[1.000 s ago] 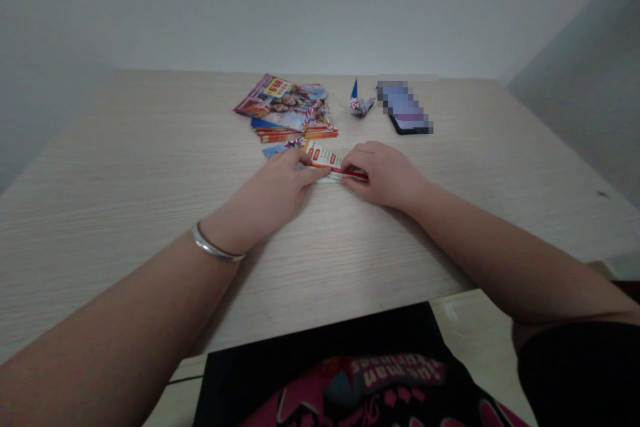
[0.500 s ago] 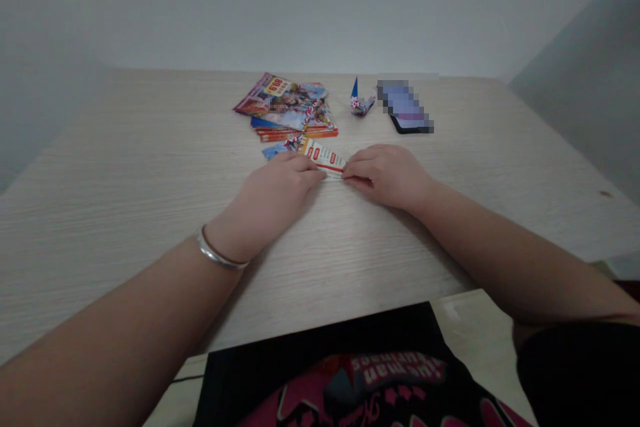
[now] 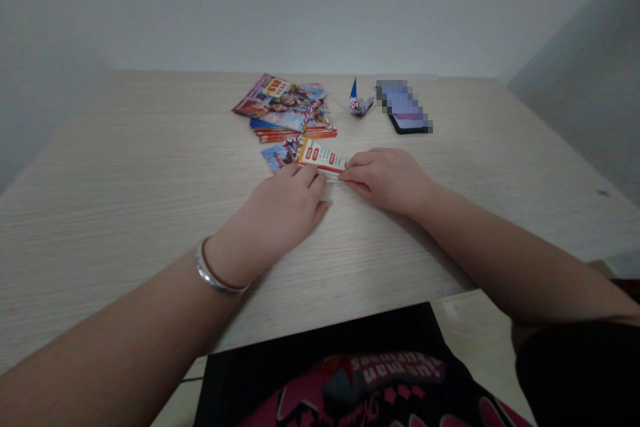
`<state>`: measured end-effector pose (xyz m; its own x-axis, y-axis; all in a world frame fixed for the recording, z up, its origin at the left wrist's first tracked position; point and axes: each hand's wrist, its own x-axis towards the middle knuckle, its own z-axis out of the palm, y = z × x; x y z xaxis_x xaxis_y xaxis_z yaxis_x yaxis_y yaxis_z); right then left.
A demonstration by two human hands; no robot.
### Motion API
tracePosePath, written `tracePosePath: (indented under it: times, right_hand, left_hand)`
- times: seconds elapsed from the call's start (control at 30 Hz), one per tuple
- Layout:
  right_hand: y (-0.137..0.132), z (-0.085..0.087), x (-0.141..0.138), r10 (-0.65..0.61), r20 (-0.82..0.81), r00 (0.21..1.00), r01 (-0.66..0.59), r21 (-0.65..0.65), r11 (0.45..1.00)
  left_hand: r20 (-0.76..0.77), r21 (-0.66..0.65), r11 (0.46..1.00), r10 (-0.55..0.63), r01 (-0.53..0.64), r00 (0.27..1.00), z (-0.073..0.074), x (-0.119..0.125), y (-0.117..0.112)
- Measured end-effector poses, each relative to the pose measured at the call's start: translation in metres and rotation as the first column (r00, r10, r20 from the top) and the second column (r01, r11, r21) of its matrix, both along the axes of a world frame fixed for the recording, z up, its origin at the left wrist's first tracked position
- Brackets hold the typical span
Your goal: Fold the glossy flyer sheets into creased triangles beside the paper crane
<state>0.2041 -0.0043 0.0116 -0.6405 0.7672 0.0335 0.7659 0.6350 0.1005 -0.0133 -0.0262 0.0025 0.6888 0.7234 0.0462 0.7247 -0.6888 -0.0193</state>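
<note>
A folded piece of printed paper (image 3: 323, 155), white with red labels and an orange border, lies flat on the table with a narrow point to the right. A blue picture side (image 3: 276, 155) shows at its left end. My left hand (image 3: 290, 203) rests at its near edge, fingertips touching the paper and thumb held apart on the table side. At the right tip, my right hand (image 3: 385, 177) has thumb and fingers closed on the paper. Part of the near edge is hidden by my fingers.
Behind the paper lies a stack of colourful printed leaflets (image 3: 285, 103). A small folded paper crane (image 3: 360, 103) with a blue upright point stands to its right. A phone (image 3: 405, 107) lies beside the crane, partly blurred. A wall (image 3: 320, 7) rises behind the table.
My left hand has drawn back towards me, its thumb coming away from the paper, so more of the blue side shows. My right hand has barely moved.
</note>
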Motion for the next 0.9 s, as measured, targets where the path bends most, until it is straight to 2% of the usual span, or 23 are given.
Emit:
tracePosePath:
  times: [0.1, 0.3, 0.5, 0.7, 0.83, 0.9]
  right_hand:
    - [0.0, 0.0, 0.0, -0.003, 0.004, 1.0, 0.003, 0.014, 1.0]
    - [-0.001, 0.003, 0.001, -0.019, 0.03, 0.999, 0.019, 0.01, 1.0]
    - [0.002, 0.006, 0.007, 0.0, -0.008, 1.0, 0.0, -0.021, 1.0]
    - [0.005, 0.004, 0.014, 0.007, -0.041, 0.999, -0.009, -0.044, 0.999]
    - [0.006, 0.003, 0.019, 0.007, -0.051, 0.999, -0.009, -0.051, 0.999]
    - [0.006, 0.002, 0.022, 0.006, -0.047, 0.999, -0.008, -0.052, 0.999]
  left_hand:
    - [-0.021, 0.012, 1.0, -0.014, 0.015, 1.0, 0.002, 0.001, -0.004]
    - [-0.112, -0.019, 0.999, 0.047, -0.049, 0.993, 0.007, 0.006, -0.007]
    - [-0.146, -0.051, 0.997, 0.046, -0.054, 0.988, 0.013, 0.006, -0.009]
    - [-0.188, -0.115, 0.99, 0.055, -0.078, 0.981, 0.023, 0.003, -0.007]
    - [-0.234, -0.087, 0.986, 0.116, -0.14, 0.965, 0.025, -0.005, -0.001]
    - [-0.193, -0.074, 0.984, 0.143, -0.16, 0.971, 0.024, -0.011, 0.001]
